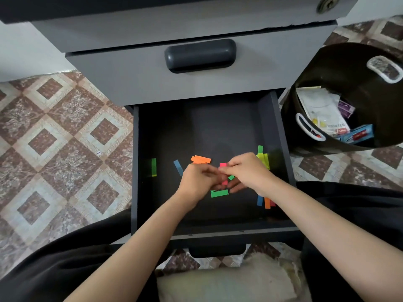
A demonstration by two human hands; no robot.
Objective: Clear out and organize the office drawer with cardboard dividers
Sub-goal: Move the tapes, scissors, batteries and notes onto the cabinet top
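Bottom edge: pale cushion [229, 284] between dark-clothed legs, cut off by the frame. Both forearms reach up from the lower corners into the open drawer [135, 171], pulled out from a grey cabinet [130, 81].

Left hand [199, 182] and right hand [248, 171] meet mid-drawer, fingertips together, pinching a pink strip [223, 165]. More pink shows below between the hands; cannot tell if it is the same strip. Exactly which fingers grip is blurred. Right-hand fingers underneath are in shadow and hard to make out.

Drawer floor is dark, scattered with small coloured paper strips. Green strip [219, 193] lies just below the hands, partly covered by them. A small green bit [231, 177] peeks out between the hands. Blue strip [178, 167] sits just left of the left hand, orange strips [201, 159] above it. A green strip [154, 167] lies against the left wall, with its reflection beside it. Yellow strips [264, 159] and another green one [260, 149] are behind the right hand, partly hidden. Blue, orange and pink strips [265, 201] are under the right wrist, the pink mostly hidden.

Drawer handle [217, 250] at the front edge is partly hidden by the drawer front.

Right of the drawer stands a black bin [309, 101] on the patterned tile floor [54, 138], cut by the frame edge. Inside are white packets, a purple pack and a blue box; printing is mirrored or blurred, not readable.

Farther up is a closed drawer with dark handle [200, 55]. Keyhole [327, 3] at top right, cropped.
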